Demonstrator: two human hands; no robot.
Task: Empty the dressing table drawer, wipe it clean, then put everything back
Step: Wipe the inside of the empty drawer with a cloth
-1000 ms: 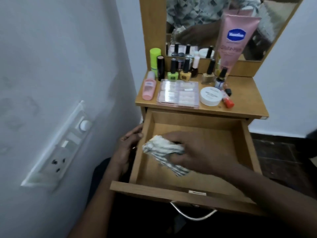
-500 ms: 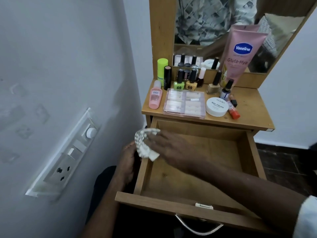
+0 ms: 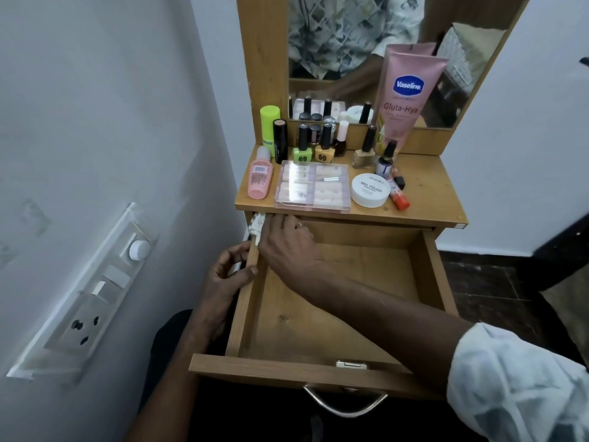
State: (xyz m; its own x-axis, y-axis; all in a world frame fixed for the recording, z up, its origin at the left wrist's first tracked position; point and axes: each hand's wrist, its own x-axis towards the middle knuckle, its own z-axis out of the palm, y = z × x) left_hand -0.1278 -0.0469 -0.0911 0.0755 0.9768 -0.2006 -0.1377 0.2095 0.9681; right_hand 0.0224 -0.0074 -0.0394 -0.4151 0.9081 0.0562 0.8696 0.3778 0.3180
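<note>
White wall (image 3: 95, 122) with a switch panel (image 3: 95, 291) left of the drawer (image 3: 318, 320). The drawer's pulled out of the dressing table (image 3: 427, 193), wood floor showing. Left hand (image 3: 223, 282) grips the drawer's left side, thumb hooked over the edge. Right hand (image 3: 287, 247) reaches into the drawer's back-left corner. Above the drawer there's a Vaseline tube (image 3: 404, 100), a nail box (image 3: 312, 189) and a white jar (image 3: 370, 189). The cloth (image 3: 257, 225) is pinched between the right thumb and fingers, jammed into that corner.
</note>
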